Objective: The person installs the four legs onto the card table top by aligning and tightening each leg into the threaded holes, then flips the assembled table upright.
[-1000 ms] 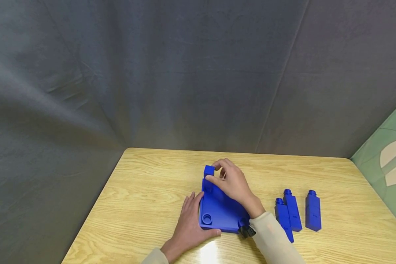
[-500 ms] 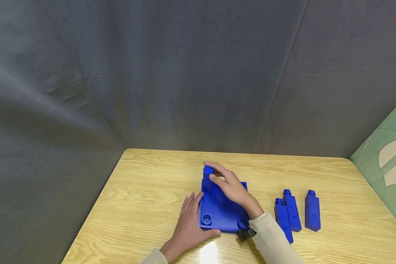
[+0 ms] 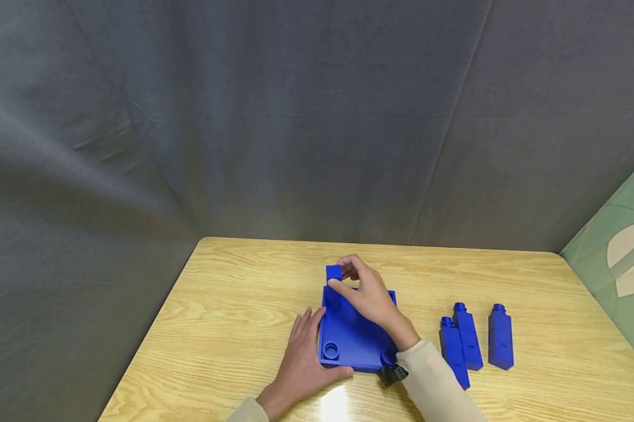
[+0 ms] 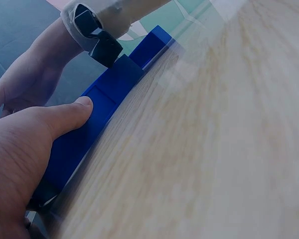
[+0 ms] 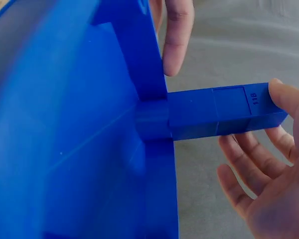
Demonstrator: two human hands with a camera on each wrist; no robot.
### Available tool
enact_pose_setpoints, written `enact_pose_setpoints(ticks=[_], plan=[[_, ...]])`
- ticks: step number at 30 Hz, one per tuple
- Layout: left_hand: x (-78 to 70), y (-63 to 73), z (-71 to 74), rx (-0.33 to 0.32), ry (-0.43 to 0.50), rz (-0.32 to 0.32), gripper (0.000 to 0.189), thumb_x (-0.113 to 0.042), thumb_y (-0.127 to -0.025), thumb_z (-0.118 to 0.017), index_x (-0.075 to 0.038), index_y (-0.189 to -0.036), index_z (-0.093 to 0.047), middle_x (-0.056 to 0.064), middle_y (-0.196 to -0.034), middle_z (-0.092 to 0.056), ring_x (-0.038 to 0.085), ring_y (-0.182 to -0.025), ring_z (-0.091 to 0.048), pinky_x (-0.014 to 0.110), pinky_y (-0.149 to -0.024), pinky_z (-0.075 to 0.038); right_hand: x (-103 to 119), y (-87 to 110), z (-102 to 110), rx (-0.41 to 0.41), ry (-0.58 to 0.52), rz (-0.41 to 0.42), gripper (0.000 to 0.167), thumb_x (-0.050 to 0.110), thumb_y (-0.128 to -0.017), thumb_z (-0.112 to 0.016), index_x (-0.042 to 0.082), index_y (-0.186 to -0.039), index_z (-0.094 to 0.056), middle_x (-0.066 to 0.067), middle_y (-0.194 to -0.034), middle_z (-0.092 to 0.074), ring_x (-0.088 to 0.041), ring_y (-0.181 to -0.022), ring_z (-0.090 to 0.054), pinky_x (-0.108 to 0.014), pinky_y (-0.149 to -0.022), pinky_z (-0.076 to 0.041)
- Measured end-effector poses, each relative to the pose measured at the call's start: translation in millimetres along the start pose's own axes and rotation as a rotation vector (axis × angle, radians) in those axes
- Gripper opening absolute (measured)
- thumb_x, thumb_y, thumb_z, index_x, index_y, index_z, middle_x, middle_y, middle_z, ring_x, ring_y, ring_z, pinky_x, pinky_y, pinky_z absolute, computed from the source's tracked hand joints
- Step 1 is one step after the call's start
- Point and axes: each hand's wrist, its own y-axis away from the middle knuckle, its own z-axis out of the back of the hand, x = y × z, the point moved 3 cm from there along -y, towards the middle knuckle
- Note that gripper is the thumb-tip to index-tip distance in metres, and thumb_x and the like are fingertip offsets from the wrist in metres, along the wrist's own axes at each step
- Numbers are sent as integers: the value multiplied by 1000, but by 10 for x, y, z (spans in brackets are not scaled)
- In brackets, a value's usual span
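A blue square leg (image 3: 334, 275) stands upright at the far left corner of a shallow blue tray-like base (image 3: 359, 346). My right hand (image 3: 372, 300) pinches the leg's top end between thumb and fingers. In the right wrist view, the leg (image 5: 224, 109) bears raised figures near the thumb and its other end meets the base's corner. Against the base's near left corner rests my left hand (image 3: 305, 364), fingers straight along the left side and thumb (image 4: 70, 117) along the front wall. A round socket (image 3: 331, 351) shows at that corner; the near right one is partly covered by a wrist camera.
Three more blue legs lie to the right on the wooden table (image 3: 232, 293): a left one (image 3: 454, 354), a middle one (image 3: 468, 337) and a right one (image 3: 501, 337). All have threaded ends pointing away. A grey curtain (image 3: 306, 117) hangs behind the table.
My right fingers reached over the leg's far side half a second ago and are now drawn back to its right. The leg has turned slightly in place. My left hand stays put.
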Motion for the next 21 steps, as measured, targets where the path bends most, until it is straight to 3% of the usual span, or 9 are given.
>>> enact_pose_setpoints(ticks=[6,10,16,21], plan=[[0,0,5,10,8,6,129,-72,-76,-91,-9,-172,-34,19,-175,-39,49,-167,-23,70,-134,-20,10,-3,-15,-34,39,-24,34,19,-100,-86,7,-125,-66,-7,-110,-74,-26,-104,-75,-55,-98,-61],[-1,3,5,11,9,4,129,-72,-76,-91,-9,-172,-33,20,-175,-38,48,-167,-23,70,-134,-20,14,4,-12,-23,37,-19,41,21,-100,-85,5,-134,-67,-11,-119,-75,-31,-112,-73,-59,-104,-59],[5,5,2,10,11,4,130,-72,-75,-91,-9,-172,-33,20,-175,-39,49,-166,-23,71,-134,-20,19,16,-11,49,-120,31,49,17,-110,-69,4,-157,-59,-20,-149,-67,-39,-135,-65,-65,-116,-51],[5,5,1,9,12,-1,130,-73,-75,-90,-9,-173,-33,20,-175,-39,48,-167,-23,70,-134,-20,22,37,-35,79,-199,13,49,14,-112,-65,4,-160,-57,-20,-154,-65,-41,-139,-64,-68,-118,-49]])
